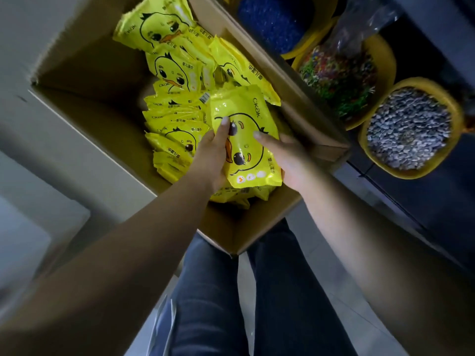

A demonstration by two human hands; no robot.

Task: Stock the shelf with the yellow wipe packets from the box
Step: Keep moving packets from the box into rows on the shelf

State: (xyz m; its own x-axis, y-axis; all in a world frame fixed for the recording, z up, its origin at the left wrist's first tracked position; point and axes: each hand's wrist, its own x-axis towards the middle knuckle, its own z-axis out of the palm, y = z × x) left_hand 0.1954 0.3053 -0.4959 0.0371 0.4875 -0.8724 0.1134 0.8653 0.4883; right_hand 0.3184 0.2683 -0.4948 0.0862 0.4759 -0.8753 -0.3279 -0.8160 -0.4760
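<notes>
Both hands, left [213, 155] and right [290, 160], gripping one yellow packet [244, 140] over the open box [84, 73] full of others. Pale tiled floor [334, 291] below; yellow bowls [411, 129] of beads on dark shelving [424, 201] just right of the box.

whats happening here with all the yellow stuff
A person is unpacking an open cardboard box of yellow wipe packets printed with a cartoon duck. Both hands grip one packet above the pile, left hand and right hand on opposite edges. Yellow bowls of small items sit beside the box.
</notes>
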